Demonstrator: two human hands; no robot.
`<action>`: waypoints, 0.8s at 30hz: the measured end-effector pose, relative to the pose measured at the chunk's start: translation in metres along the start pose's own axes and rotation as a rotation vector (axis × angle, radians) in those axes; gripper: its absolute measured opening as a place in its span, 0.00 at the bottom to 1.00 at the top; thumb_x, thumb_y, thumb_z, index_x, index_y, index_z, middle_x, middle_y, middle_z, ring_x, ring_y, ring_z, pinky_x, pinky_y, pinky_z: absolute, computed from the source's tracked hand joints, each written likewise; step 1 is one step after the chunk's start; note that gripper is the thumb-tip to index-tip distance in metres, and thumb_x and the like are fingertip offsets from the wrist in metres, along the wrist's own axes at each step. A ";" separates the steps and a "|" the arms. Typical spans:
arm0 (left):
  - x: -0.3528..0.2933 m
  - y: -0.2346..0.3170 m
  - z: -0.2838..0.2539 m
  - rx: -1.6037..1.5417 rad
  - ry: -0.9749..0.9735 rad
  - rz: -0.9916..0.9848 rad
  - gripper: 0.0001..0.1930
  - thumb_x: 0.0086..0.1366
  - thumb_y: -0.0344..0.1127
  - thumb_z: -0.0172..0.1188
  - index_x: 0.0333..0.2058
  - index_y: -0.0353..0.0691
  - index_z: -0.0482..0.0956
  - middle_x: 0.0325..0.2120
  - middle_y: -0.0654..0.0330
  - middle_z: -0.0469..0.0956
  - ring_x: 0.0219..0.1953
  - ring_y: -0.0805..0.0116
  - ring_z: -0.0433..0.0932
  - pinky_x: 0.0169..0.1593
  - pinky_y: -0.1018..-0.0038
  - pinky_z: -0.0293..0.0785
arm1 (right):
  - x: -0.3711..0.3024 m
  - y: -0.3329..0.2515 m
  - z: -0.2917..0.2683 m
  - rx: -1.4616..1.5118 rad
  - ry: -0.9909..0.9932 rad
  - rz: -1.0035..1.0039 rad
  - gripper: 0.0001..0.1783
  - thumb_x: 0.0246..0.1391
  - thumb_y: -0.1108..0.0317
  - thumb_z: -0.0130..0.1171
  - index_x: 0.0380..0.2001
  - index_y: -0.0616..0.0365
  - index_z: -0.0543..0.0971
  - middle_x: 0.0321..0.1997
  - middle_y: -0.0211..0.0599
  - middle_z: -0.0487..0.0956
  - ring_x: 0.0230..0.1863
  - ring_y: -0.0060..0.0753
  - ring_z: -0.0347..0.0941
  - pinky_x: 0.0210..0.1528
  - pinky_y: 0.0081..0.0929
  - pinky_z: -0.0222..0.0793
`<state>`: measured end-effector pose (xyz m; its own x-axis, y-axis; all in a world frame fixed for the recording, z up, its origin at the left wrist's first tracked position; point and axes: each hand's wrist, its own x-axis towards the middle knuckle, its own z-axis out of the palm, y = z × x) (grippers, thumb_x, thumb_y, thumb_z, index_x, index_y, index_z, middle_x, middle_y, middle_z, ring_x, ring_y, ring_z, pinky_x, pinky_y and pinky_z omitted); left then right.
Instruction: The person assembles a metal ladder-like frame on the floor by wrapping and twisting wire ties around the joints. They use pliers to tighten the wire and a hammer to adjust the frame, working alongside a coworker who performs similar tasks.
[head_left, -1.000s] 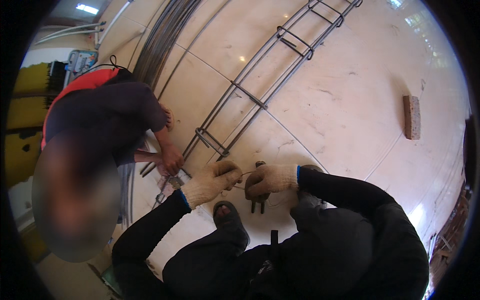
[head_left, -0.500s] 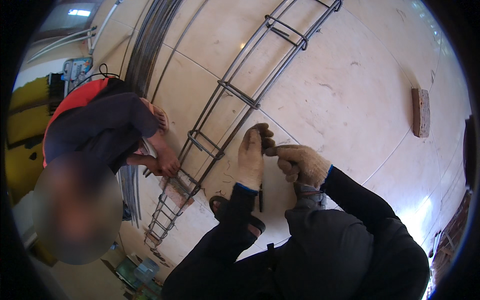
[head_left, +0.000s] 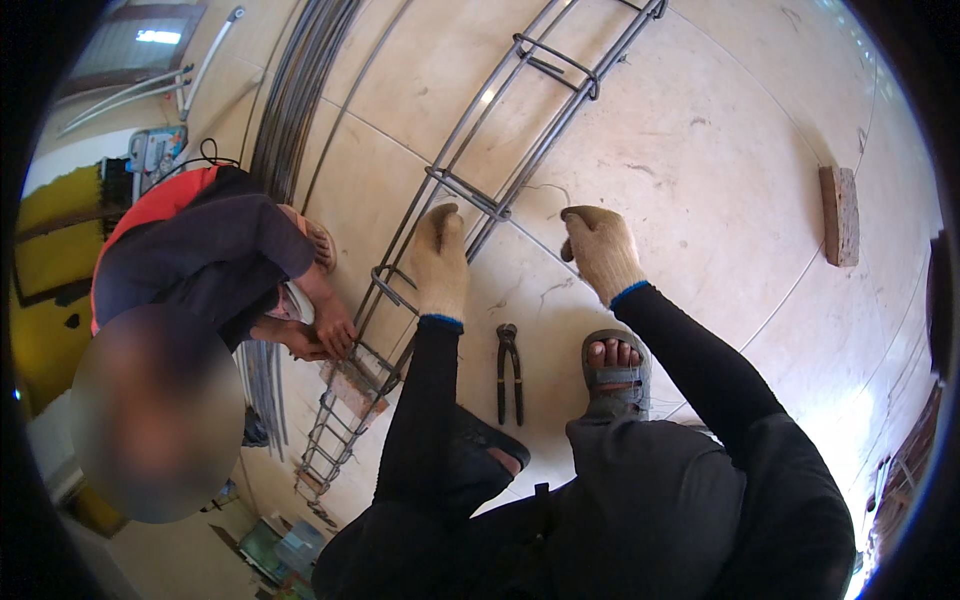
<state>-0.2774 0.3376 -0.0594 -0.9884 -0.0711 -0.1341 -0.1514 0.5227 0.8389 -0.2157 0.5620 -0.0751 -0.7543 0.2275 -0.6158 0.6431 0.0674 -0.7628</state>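
Observation:
A long cage of steel rebar with square stirrups (head_left: 470, 190) runs diagonally across the tiled floor. My gloved left hand (head_left: 440, 265) is at the cage's near side, just below one stirrup, its fingers closed. Whatever they may hold is hidden. To the right of the cage, my gloved right hand (head_left: 603, 250) pinches with thumb and forefinger. A thin, curved tie wire (head_left: 550, 187) runs from its fingertips toward the stirrup. On the floor between my feet lies a pair of end-cutting pincers (head_left: 509, 375) with dark handles, jaws pointing away from me.
A co-worker (head_left: 200, 250) crouches at the left, both bare hands (head_left: 325, 335) on the cage near a brick (head_left: 350, 390) beneath it. Long steel bars (head_left: 300, 90) lie behind. Another brick (head_left: 840, 215) rests on the floor at the far right.
My hands have moved apart. The left went left and up to the cage; the right rose slightly, and a wire now shows at its fingertips. The pincers have come into fuller view.

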 end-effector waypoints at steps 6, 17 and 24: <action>0.004 -0.015 0.018 -0.241 0.139 -0.089 0.17 0.75 0.43 0.62 0.50 0.34 0.81 0.43 0.58 0.81 0.44 0.67 0.79 0.51 0.69 0.77 | 0.005 0.002 0.010 0.027 -0.428 -0.356 0.20 0.69 0.66 0.50 0.57 0.63 0.80 0.27 0.36 0.77 0.22 0.24 0.74 0.20 0.23 0.63; -0.006 0.008 0.026 0.510 0.059 0.466 0.17 0.65 0.44 0.72 0.51 0.49 0.88 0.46 0.55 0.79 0.53 0.54 0.74 0.58 0.56 0.71 | 0.020 0.001 0.027 0.306 -0.452 -0.087 0.16 0.72 0.63 0.52 0.48 0.62 0.84 0.24 0.25 0.71 0.22 0.20 0.63 0.24 0.24 0.61; 0.000 0.005 0.033 0.167 0.085 0.394 0.09 0.64 0.36 0.73 0.42 0.44 0.90 0.39 0.57 0.82 0.45 0.57 0.80 0.49 0.62 0.78 | 0.012 0.001 0.038 0.066 -0.223 -0.211 0.16 0.70 0.64 0.52 0.45 0.64 0.85 0.25 0.35 0.78 0.25 0.26 0.72 0.31 0.30 0.70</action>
<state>-0.2775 0.3683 -0.0727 -0.9687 0.0951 0.2294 0.2346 0.6536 0.7196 -0.2294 0.5280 -0.0904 -0.8855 -0.0044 -0.4647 0.4644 0.0258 -0.8852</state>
